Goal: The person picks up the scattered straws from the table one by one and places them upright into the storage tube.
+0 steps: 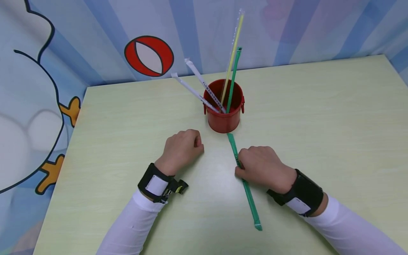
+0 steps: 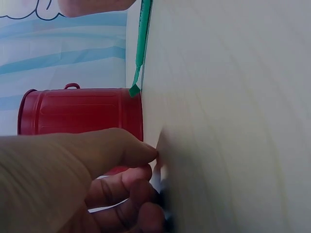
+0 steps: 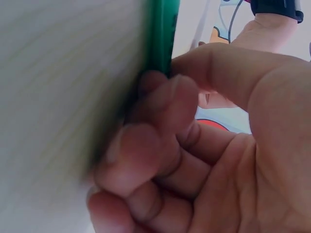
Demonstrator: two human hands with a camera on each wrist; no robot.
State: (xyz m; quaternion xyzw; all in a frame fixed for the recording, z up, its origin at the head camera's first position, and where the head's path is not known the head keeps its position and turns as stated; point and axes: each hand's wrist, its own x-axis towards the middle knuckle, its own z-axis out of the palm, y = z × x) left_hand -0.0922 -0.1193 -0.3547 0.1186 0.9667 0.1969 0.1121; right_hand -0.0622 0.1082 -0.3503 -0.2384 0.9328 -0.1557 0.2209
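Note:
A long green wrapped straw [image 1: 250,202] lies on the table with its far end close to the foot of a small red bucket [image 1: 224,124]. My right hand [image 1: 259,164] pinches this straw near its middle, thumb and curled fingertips around it. In the right wrist view the green straw [image 3: 164,34] runs up from between thumb and fingers, close above the tabletop. To the left of the straw, my left hand [image 1: 182,147] rests on the table with loosely curled fingers. Nothing shows between its fingers [image 2: 119,187] in the left wrist view.
Inside the bucket lean a yellow straw [image 1: 234,49] in clear wrap, another green straw [image 1: 234,71] and two white-wrapped straws [image 1: 198,75]. Behind the pale table [image 1: 318,106] hangs a blue striped backdrop [image 1: 220,35] with a printed red ball [image 1: 134,53].

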